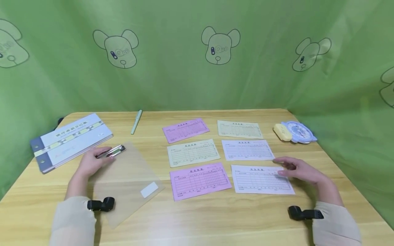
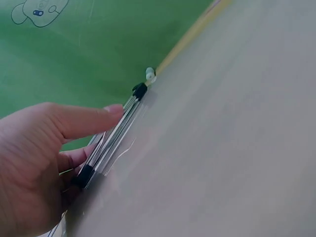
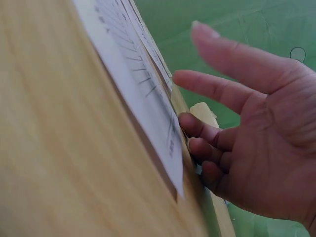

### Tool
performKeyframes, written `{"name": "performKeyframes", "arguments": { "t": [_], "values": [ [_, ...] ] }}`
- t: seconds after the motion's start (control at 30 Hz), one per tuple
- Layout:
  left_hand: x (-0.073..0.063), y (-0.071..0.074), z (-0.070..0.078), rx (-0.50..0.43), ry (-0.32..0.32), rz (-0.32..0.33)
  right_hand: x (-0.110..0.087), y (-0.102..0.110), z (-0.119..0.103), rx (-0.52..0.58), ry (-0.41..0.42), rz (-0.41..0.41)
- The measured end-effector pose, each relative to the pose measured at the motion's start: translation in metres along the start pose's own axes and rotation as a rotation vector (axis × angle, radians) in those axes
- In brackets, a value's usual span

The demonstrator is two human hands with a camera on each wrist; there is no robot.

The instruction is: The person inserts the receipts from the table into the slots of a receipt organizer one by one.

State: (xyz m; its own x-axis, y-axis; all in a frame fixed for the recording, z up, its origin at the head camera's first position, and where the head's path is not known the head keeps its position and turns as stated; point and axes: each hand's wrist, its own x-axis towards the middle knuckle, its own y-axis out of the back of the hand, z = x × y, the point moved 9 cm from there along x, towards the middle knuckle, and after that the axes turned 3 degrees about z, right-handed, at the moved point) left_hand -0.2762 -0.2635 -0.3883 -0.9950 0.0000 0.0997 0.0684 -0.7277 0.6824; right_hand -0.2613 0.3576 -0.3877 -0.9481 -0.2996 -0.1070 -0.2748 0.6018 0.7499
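At the left, a translucent clipboard [image 1: 126, 184] with a metal clip [image 1: 114, 150] lies slanted across the wooden table, a small white label near its lower corner. My left hand [image 1: 92, 161] grips it at the clip; in the left wrist view, the thumb lies along the metal and the other fingers go round the far side, partly hidden. My right hand [image 1: 303, 171] hovers at the right edge of two white printed slips [image 1: 261, 180], its fingers loosely bent and holding nothing. In the right wrist view, the fingertips are close to the slips' edges.
Left of the slips' middle lie pink slips [image 1: 200, 181] and pale green slips [image 1: 193, 153], in rough rows. A ledger book [image 1: 72, 136] rests at the far left, a pale green pen [image 1: 136, 122] at the back. Back right are a yellow block [image 1: 282, 132] and a blue round clock-like object [image 1: 299, 132].
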Motion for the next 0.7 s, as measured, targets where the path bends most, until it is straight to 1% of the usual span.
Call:
{"name": "performKeyframes", "arguments": {
  "t": [0.07,0.13,0.23,0.33,0.5,0.7],
  "values": [
    [-0.0011,0.0005,-0.0001,0.032,-0.021,0.034,-0.0003,-0.0025,0.0001,0.0,0.005,-0.008],
    [-0.0019,0.0008,-0.0003,0.057,-0.03,0.055,0.0005,-0.0042,0.0002,-0.012,0.011,-0.006],
    [-0.0021,0.0011,-0.0023,0.072,-0.029,0.071,0.0023,-0.007,-0.0031,-0.041,0.042,-0.004],
    [-0.0022,0.0017,-0.0047,0.085,-0.023,0.081,0.0042,-0.009,-0.0056,-0.083,0.05,0.0],
    [-0.0018,0.0015,-0.006,0.125,-0.019,0.096,0.0058,-0.0109,-0.0034,-0.105,0.01,-0.003],
    [-0.0011,-0.0007,-0.0044,0.132,-0.007,0.103,0.0032,-0.0094,-0.0016,-0.099,-0.024,0.006]
  ]
}}
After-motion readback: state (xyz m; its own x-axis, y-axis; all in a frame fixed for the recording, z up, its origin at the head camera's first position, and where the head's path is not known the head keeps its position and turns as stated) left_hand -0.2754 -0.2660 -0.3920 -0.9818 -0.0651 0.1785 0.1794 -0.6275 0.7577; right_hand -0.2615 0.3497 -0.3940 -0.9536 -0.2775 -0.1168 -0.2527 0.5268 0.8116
